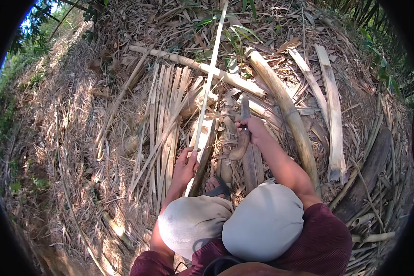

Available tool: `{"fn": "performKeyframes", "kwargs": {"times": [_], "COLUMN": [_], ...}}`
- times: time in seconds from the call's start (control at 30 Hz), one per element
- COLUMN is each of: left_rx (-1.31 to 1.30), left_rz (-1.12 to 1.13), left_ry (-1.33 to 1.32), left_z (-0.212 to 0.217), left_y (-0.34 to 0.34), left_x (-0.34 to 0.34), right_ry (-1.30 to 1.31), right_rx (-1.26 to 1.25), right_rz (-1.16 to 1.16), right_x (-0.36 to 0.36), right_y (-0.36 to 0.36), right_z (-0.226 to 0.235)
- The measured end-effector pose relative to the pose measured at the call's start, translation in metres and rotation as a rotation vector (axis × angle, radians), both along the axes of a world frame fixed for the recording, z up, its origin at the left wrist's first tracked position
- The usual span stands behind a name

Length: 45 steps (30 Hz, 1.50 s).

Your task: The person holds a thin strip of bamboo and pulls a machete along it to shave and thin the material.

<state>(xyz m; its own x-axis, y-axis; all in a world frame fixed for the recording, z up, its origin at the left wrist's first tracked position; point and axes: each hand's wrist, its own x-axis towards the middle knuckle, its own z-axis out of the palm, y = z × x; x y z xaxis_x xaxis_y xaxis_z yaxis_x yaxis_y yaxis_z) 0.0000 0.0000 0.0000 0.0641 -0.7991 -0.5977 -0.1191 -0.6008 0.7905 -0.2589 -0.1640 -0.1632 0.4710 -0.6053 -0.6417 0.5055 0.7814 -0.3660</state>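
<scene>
A long, thin pale bamboo strip (210, 76) runs from between my knees up past the far edge of the view. My left hand (186, 166) is closed on its near part, with the thumb and fingers pinching it. In my right hand (255, 129) is a knife with a dark blade (245, 106) pointing away from me and a curved wooden handle (240, 148). The fingers wrap it where blade and handle meet, and the blade is apart from the strip. Under the strip lies a piece of wood with a pale cut face (206, 128).
Several split bamboo strips (166, 112) lie left of my left hand. A bamboo pole (193, 63) crosses beyond the knife, and a thicker bamboo stem (280, 99) curves down the right. Farther right are split bamboo slats (331, 99). My sandalled foot (218, 187) rests between the knees.
</scene>
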Motion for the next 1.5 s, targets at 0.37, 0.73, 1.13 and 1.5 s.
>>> {"fn": "performKeyframes", "kwargs": {"times": [0.37, 0.73, 1.13, 1.5], "left_rx": [-0.173, -0.064, -0.061, -0.001], "left_rz": [0.151, 0.241, 0.229, 0.207], "left_ry": [-0.111, 0.034, -0.037, 0.089], "left_z": [0.042, 0.118, 0.108, 0.102], "left_y": [-0.020, -0.040, -0.026, -0.010], "left_x": [-0.008, -0.037, -0.041, -0.016], "right_ry": [0.166, 1.120, 1.297, 1.304], "right_rx": [-0.417, -1.794, -1.993, -1.593], "right_rz": [0.110, 0.240, 0.159, 0.260], "right_x": [0.018, 0.048, 0.054, 0.051], "right_y": [0.043, 0.069, 0.058, 0.057], "right_z": [0.161, 0.191, 0.147, 0.144]}}
